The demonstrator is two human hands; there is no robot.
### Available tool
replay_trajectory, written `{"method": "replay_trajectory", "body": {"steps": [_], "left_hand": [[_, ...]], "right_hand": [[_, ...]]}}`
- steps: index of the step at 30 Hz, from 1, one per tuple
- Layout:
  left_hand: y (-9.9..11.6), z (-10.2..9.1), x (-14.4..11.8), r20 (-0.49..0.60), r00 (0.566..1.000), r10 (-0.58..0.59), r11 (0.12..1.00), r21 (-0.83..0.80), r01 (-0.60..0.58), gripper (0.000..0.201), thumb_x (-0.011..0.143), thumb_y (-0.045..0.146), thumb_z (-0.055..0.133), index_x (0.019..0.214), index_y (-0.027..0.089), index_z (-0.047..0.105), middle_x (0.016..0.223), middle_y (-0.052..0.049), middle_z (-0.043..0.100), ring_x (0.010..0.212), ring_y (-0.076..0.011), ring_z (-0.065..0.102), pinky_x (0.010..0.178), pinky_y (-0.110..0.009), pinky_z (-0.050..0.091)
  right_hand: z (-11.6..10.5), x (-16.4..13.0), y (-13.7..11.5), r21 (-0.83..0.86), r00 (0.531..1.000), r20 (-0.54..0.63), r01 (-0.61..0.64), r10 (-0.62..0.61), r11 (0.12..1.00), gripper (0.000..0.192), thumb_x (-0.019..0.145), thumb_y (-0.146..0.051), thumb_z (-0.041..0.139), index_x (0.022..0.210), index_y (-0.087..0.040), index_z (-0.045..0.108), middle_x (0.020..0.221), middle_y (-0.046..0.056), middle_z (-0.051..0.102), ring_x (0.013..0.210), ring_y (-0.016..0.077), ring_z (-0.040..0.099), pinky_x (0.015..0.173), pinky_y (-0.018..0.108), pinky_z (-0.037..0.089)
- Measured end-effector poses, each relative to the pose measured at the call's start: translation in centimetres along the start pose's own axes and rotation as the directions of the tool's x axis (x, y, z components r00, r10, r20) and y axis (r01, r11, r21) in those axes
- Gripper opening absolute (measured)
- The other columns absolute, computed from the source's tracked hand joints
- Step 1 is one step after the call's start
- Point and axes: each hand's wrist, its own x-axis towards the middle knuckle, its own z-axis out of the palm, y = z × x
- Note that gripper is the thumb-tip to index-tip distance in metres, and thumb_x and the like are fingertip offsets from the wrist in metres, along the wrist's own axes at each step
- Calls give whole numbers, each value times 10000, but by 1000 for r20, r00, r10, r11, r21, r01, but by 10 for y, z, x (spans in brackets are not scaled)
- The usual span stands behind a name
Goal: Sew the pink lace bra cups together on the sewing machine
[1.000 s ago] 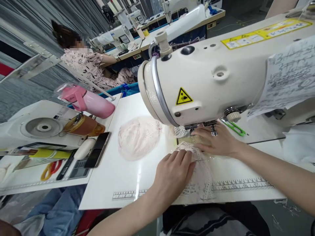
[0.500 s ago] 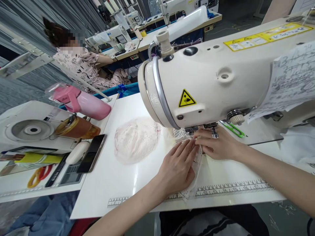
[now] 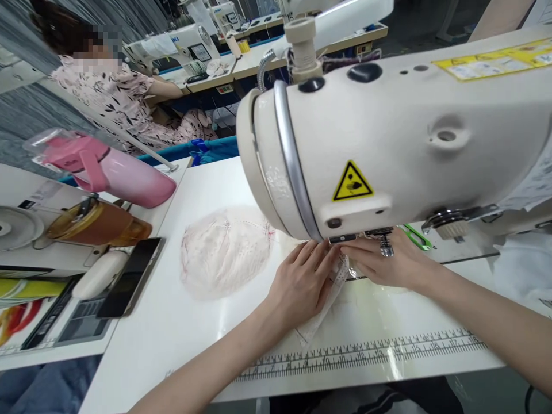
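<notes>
A strip of white lace fabric (image 3: pixel 321 316) runs from beneath the head of a sewing machine (image 3: pixel 379 144) down toward the table's front edge. My left hand (image 3: pixel 299 279) is closed over the lace, its fingers together and fingertips close under the machine head. On the other side, my right hand (image 3: pixel 388 259) has its fingers closed at the lace edge, fingertips meeting those of the left. The needle area is hidden behind the machine head and my fingers. A pale, rounded lace piece (image 3: pixel 224 253) with reddish lines lies flat to the left.
A printed ruler scale (image 3: pixel 366 353) runs along the table's front. Green-handled snips (image 3: pixel 417 237) lie behind my right hand. Leftward are a phone (image 3: pixel 131 279), a pink bottle (image 3: pixel 125 172) and an amber cup (image 3: pixel 99 227). A person (image 3: pixel 116 103) sits at another machine beyond.
My view has moved closer to the machine and shifted right. The lace strip has moved toward the needle area, its near end now off the ruler. Both hands stay at the fabric.
</notes>
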Motion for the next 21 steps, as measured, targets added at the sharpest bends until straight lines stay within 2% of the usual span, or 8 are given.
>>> {"method": "replay_trajectory", "body": {"steps": [4, 8, 11, 15, 21], "left_hand": [[-7, 4, 1, -44, 999, -9, 1000, -28, 8, 431, 954, 259, 360, 1340, 96, 461, 1137, -127, 651, 990, -266, 605, 848, -429, 497], [-10, 6, 2, -59, 997, -43, 997, -65, 39, 355, 942, 260, 380, 1231, 139, 547, 977, -86, 685, 827, -236, 614, 726, -375, 480], [-11, 7, 2, -61, 996, -58, 995, -81, 52, 316, 922, 259, 416, 1173, 148, 572, 939, -72, 685, 824, -238, 616, 746, -378, 469], [-10, 7, 1, -70, 996, -54, 996, -80, 49, 333, 924, 246, 408, 1206, 144, 554, 970, -74, 680, 865, -242, 617, 793, -389, 467], [-10, 8, 2, -83, 995, -56, 996, -69, 50, 367, 925, 257, 410, 1248, 135, 538, 1046, -98, 673, 952, -258, 611, 874, -421, 466]], "right_hand": [[6, -8, 3, 32, 999, 47, 11, -13, 999, 355, 880, -262, 516, 1211, -349, 611, 1085, 17, 687, 1000, 221, 637, 747, 378, 559], [9, -5, 4, 73, 998, 64, -15, 10, 997, 367, 857, -405, 563, 1221, -372, 598, 1117, 23, 666, 1050, 239, 617, 738, 401, 574], [11, 2, 3, 83, 998, 65, -26, 20, 996, 390, 840, -452, 581, 1219, -360, 600, 1118, 38, 663, 1061, 253, 613, 741, 420, 571], [13, 4, 2, 92, 998, 56, -19, 14, 996, 402, 830, -453, 603, 1218, -348, 602, 1119, 49, 664, 1048, 261, 620, 728, 425, 565], [14, -5, 4, -14, 996, 54, 75, -74, 997, 362, 859, -230, 550, 1196, -339, 624, 1152, 25, 678, 952, 234, 653, 725, 391, 553]]}}
